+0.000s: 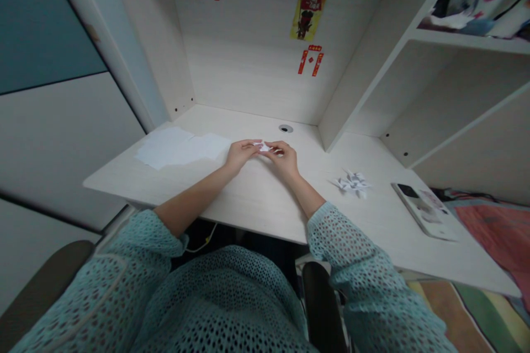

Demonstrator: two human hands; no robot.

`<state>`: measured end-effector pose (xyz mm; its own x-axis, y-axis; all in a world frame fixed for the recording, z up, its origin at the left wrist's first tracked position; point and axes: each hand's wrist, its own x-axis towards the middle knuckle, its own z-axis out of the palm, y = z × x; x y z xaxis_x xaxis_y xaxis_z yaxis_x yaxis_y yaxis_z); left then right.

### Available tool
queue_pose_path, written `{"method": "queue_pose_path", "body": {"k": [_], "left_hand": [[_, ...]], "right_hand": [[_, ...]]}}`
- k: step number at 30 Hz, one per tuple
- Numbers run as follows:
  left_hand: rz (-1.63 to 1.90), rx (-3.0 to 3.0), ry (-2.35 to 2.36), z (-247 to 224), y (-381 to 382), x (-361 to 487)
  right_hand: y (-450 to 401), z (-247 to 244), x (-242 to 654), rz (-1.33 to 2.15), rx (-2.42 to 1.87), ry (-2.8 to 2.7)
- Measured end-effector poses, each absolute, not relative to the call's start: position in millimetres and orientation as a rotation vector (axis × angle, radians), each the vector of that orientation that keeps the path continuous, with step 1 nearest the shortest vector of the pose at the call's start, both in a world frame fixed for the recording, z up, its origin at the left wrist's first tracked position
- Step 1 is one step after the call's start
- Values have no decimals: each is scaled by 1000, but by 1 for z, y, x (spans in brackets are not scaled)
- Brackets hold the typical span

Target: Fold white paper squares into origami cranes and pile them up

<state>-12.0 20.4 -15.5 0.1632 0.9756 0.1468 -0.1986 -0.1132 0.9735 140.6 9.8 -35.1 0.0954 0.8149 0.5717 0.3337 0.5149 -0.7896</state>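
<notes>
A small piece of folded white paper (pixel 264 147) is pinched between my two hands, just above the pale desk. My left hand (pixel 243 153) grips its left side, with thumb and fingers closed. On the other side, my right hand (pixel 284 157) holds it the same way. The fingertips cover much of the paper, so its exact shape is hard to make out. Left of my hands lie flat white paper sheets (pixel 182 148), overlapping one another. To the right sits a small cluster of pointed folded paper shapes (pixel 353 183).
A phone (pixel 423 210) lies on the desk (pixel 256 198) at the right. Behind my hands is a round cable hole (pixel 285 128) near the back panel. An upright divider (pixel 372 66) stands to the right, and a chair armrest (pixel 323 306) is below the desk edge.
</notes>
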Motion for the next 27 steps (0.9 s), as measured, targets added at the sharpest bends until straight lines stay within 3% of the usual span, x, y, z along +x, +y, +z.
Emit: {"method": "queue_pose_path", "body": {"k": [27], "left_hand": [[1138,1061,835,-15,22,-14]], "right_hand": [[7,-30,141,517,-1051,-1486]]}}
